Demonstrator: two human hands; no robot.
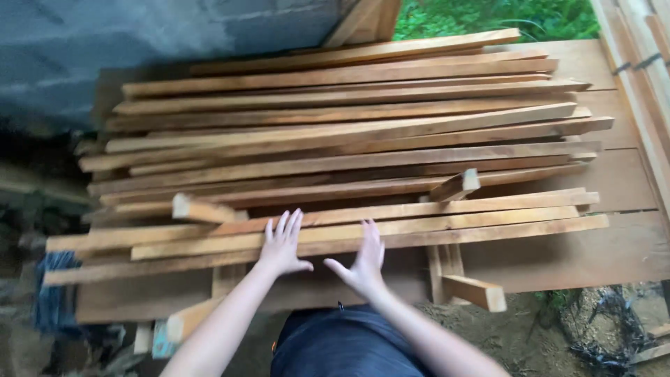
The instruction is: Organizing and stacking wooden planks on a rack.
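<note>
A pile of long reddish-brown wooden slats [335, 139] lies crosswise on a low wooden platform [614, 181]. My left hand [283, 244] rests flat, fingers spread, on the nearest slats [453, 227] at the pile's front edge. My right hand [361, 257] is beside it, fingers apart, palm against the same front slats. Neither hand grips anything. Short cross pieces [457, 185] [199, 208] stick out between the layers.
A grey wall [139, 42] stands at the back left, green plants [488, 15] behind. More boards [649, 77] lean at the right. A short block [478, 292] juts out below the pile. Dirt ground and dark netting [600, 328] lie at bottom right.
</note>
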